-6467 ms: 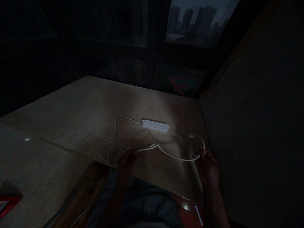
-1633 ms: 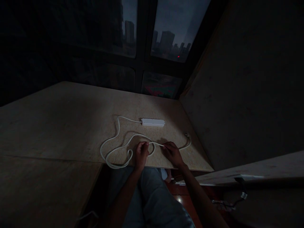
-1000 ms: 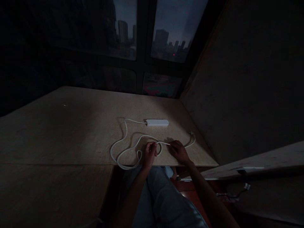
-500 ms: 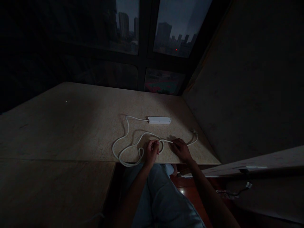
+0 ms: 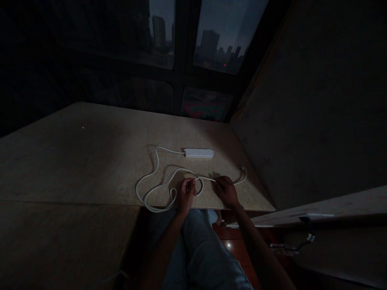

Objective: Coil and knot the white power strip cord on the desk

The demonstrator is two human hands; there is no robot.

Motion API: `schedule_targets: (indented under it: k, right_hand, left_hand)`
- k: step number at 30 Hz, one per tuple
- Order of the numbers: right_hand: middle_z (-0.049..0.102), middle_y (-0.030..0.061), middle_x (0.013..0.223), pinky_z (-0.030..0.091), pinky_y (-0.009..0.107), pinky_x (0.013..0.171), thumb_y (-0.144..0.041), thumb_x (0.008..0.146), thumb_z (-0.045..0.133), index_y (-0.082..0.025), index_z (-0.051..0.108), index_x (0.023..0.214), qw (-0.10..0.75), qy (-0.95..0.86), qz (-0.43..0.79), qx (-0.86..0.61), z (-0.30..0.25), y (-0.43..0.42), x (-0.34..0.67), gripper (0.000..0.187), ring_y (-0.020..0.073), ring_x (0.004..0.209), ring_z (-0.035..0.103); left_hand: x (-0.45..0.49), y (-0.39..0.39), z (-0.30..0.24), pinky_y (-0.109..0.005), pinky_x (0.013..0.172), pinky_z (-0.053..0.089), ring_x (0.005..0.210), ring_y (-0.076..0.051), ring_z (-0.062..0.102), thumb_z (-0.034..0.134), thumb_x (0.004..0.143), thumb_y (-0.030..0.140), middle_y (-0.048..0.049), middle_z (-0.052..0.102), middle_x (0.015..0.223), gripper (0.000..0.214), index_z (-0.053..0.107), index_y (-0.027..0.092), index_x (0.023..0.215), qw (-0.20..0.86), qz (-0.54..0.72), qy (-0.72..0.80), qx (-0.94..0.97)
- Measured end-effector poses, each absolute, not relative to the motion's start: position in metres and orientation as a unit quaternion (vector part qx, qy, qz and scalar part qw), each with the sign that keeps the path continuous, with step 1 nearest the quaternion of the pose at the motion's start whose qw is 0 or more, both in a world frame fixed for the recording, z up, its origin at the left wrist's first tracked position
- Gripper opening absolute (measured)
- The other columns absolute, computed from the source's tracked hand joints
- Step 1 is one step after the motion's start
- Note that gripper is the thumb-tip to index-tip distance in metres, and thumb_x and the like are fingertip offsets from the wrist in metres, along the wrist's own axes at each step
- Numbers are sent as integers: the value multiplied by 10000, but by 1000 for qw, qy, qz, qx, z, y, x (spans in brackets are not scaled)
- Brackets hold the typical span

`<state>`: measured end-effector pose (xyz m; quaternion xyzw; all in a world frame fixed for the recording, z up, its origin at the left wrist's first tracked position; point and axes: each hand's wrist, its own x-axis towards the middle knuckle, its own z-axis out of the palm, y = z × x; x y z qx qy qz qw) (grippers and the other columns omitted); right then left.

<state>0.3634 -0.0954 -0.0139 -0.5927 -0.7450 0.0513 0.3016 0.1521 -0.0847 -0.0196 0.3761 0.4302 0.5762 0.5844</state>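
Observation:
A white power strip [image 5: 198, 153] lies on the stone-like tabletop, beyond my hands. Its white cord [image 5: 157, 161] leaves the left end, runs in loose loops toward the front edge and comes back to my hands. My left hand [image 5: 186, 192] is closed on the cord, where a small loop hangs beside the fingers. A short way to the right, my right hand [image 5: 226, 191] pinches the same cord, with a stretch of it spanning between both hands. Past the right hand the cord goes on to its plug [image 5: 242, 168], dim and hard to make out, near the right wall.
The tabletop [image 5: 105, 161] reaches back to dark-framed windows [image 5: 181, 76] with city buildings outside. A dark wall [image 5: 302, 112] rises at the right. My legs [image 5: 202, 249] are below the front edge, and a dark cable [image 5: 302, 245] with a pale end lies lower right.
The whole view has shifted slightly, so things sit a little further left. Both hands keep their hold on the cord, and its loops look nearly the same.

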Motion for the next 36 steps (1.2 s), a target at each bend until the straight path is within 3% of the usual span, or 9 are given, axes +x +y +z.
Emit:
schedule_targets:
  k: [10, 15, 18, 23, 36]
  right_hand:
    - [581, 144, 1081, 444, 443, 888, -295, 898, 567, -174, 710, 988, 376, -677, -15, -633, -21, -94, 369, 207, 258, 980, 532]
    - [603, 143, 1024, 434, 450, 924, -316, 906, 488, -152, 676, 1020, 455, -596, 37, -660, -25, -95, 379, 274, 270, 1006, 530]
    - [636, 135, 1006, 459, 428, 876, -360, 882, 505, -133, 663, 1028, 486, -563, 68, -665, -31, -94, 386, 313, 259, 955, 573]
    - [658, 125, 1003, 469, 405, 854, -366, 835, 532, -122, 671, 1016, 518, -529, 100, -665, -41, -90, 391, 334, 247, 930, 602]
    - [675, 112, 963, 458, 390, 863, -364, 782, 556, -127, 678, 950, 577, -476, 147, -647, -40, -89, 389, 315, 240, 911, 603]
  left_hand:
    - [166, -85, -37, -310, 716, 522, 745, -186, 654, 595, 805, 653, -128, 666, 960, 628, 598, 133, 1157, 533, 626, 456, 341]
    - [168, -88, -44, -347, 904, 505, 1048, -228, 629, 569, 896, 455, -154, 618, 1195, 435, 600, 162, 1217, 452, 629, 471, 422]
    - [169, -90, -45, -361, 940, 493, 1114, -221, 588, 515, 917, 265, -142, 599, 1222, 366, 586, 171, 1264, 332, 621, 485, 520]
    - [171, -92, -45, -388, 1030, 443, 1224, -212, 519, 474, 859, 65, -119, 575, 1278, 483, 546, 188, 1320, 160, 601, 515, 590]
    - [172, -92, -44, -412, 1047, 439, 1247, -238, 497, 484, 811, 35, -127, 540, 1287, 421, 583, 153, 1203, 85, 568, 555, 601]
